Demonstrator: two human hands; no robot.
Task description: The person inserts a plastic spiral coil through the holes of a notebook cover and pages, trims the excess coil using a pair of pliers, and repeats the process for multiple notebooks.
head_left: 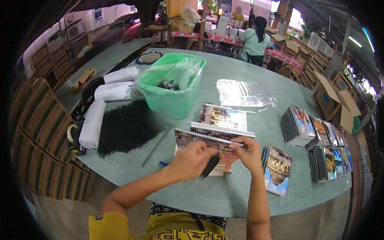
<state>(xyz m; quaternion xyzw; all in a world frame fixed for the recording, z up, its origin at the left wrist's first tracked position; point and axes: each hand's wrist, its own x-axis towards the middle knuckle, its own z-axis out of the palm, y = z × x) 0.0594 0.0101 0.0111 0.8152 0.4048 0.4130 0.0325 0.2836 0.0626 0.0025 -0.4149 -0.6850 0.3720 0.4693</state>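
My left hand (194, 159) is closed and smeared by motion at the left part of the notebook's bound edge. A small black object (210, 166) juts from under its fingers, too blurred to name. My right hand (249, 153) pinches the right end of a spiral notebook (192, 138), whose punched edge lies across in front of me. Just beyond it, another spiral notebook (224, 119) with a building on its cover rests on the table. A loose dark binding coil (157, 146) lies to the left, near a blue pen (163, 163).
A heap of black coils (124, 128) spreads leftward beside a green bin (176, 102) lined with clear plastic. White wrapped rolls (92, 124) line the left edge. Clear plastic sleeves (244, 94) lie beyond. Notebook stacks (298, 126) and an open carton (332, 98) stand right; a person (256, 42) is farther back.
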